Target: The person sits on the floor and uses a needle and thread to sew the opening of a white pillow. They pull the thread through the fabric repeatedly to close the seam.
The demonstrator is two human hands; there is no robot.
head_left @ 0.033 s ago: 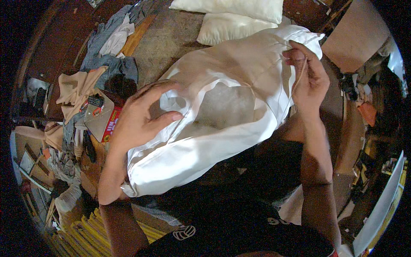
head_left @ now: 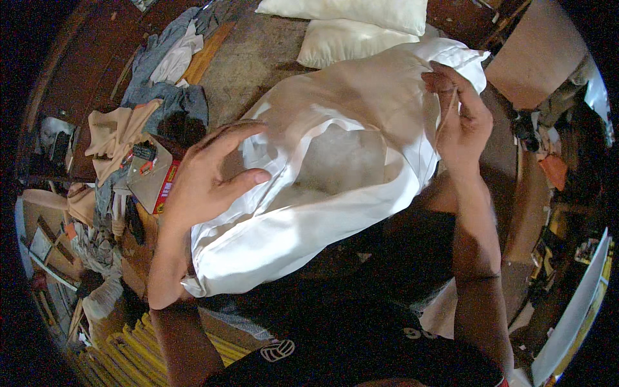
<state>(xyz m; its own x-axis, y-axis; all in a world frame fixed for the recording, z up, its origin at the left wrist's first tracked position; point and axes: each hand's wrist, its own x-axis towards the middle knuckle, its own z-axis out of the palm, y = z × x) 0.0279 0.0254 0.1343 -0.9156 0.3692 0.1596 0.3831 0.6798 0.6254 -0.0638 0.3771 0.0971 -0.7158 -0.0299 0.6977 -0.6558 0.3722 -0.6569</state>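
The left hand [head_left: 206, 180], fingers spread and loosely curled, presses against the near edge of a white pillowcase [head_left: 322, 187], holding its opening apart without closing around the cloth. The right hand [head_left: 461, 119] pinches the pillowcase's far corner between thumb and fingers, lifting that end. The pillowcase stretches between the two hands, sagging over the person's lap. Beyond the right hand lie two white pillows [head_left: 351, 26] on the floor. Past the left hand, a heap of grey and white clothes [head_left: 171, 71] spreads out, with a tan garment [head_left: 119, 132] just outside that hand. Beside the left wrist sits a small cardboard box [head_left: 151, 177].
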